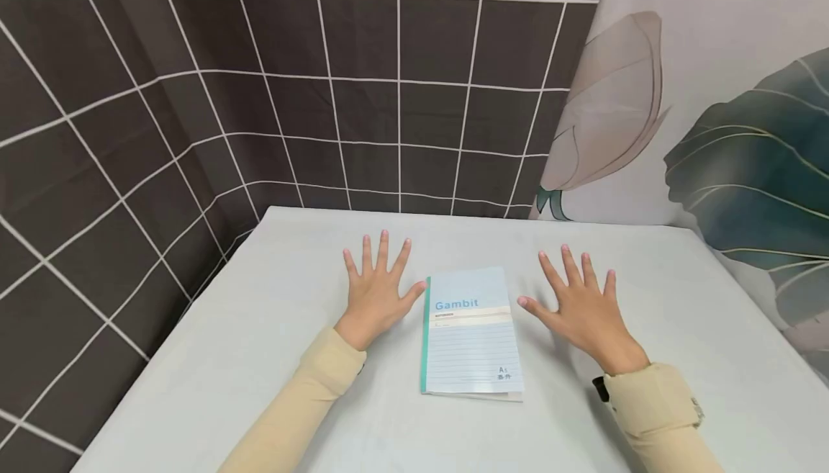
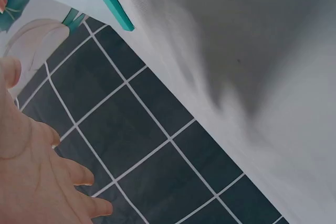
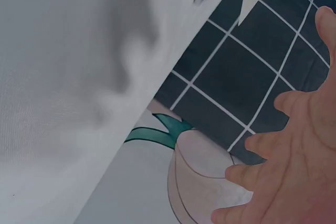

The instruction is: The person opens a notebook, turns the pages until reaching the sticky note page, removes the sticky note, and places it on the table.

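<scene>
A pale blue notebook (image 1: 473, 350) with a teal spine and the word Gambit on its cover lies closed on the white table. To its left is my left hand (image 1: 376, 296), palm down with fingers spread, the thumb tip close to the notebook's upper left edge. On the other side my right hand (image 1: 586, 314) is spread the same way, its thumb pointing toward the notebook with a gap between. Neither hand holds anything. In the left wrist view the notebook's teal spine (image 2: 113, 1) shows at the top, beyond the left palm (image 2: 31, 177).
The white-covered table (image 1: 227, 372) reaches back to a dark curtain with a white grid (image 1: 363, 113). At the right hangs a pale curtain (image 1: 673, 192) printed with a flower and large leaves. Beige sleeves cover both forearms.
</scene>
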`<action>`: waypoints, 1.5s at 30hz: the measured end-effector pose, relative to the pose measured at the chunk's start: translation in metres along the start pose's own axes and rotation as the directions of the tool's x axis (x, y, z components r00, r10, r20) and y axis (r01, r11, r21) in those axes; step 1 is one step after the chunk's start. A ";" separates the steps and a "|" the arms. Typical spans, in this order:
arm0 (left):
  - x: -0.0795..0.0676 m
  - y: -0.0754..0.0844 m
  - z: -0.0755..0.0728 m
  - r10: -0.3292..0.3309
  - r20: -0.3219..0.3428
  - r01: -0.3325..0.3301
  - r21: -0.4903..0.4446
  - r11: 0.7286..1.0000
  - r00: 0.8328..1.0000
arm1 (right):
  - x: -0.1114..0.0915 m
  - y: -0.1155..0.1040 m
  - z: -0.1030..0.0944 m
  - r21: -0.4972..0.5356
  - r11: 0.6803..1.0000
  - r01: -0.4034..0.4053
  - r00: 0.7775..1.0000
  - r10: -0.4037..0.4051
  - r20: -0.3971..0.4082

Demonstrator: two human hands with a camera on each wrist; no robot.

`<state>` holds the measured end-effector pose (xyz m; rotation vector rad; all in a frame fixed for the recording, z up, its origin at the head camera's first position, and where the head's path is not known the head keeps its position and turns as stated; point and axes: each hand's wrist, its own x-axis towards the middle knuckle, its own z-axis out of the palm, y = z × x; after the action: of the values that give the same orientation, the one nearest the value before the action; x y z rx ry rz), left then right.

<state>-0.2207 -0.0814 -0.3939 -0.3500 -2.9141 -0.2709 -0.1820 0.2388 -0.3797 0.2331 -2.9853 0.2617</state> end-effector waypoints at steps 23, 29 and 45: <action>-0.004 -0.006 0.006 0.005 -0.019 -0.003 0.088 0.996 1.000 | -0.002 -0.002 0.001 0.027 0.999 0.021 0.998 -0.023 0.054; -0.005 -0.008 0.005 -0.001 0.007 0.000 0.071 0.997 1.000 | -0.001 -0.002 0.003 0.031 0.999 0.022 0.999 -0.023 0.047; -0.024 0.014 0.000 0.229 -0.082 -0.228 0.016 0.974 0.970 | 0.002 -0.003 0.005 0.251 0.967 0.051 0.997 -0.063 0.038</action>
<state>-0.1943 -0.0735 -0.3974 -0.6510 -2.7590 -0.2341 -0.1845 0.2348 -0.3842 0.3553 -2.9788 0.6352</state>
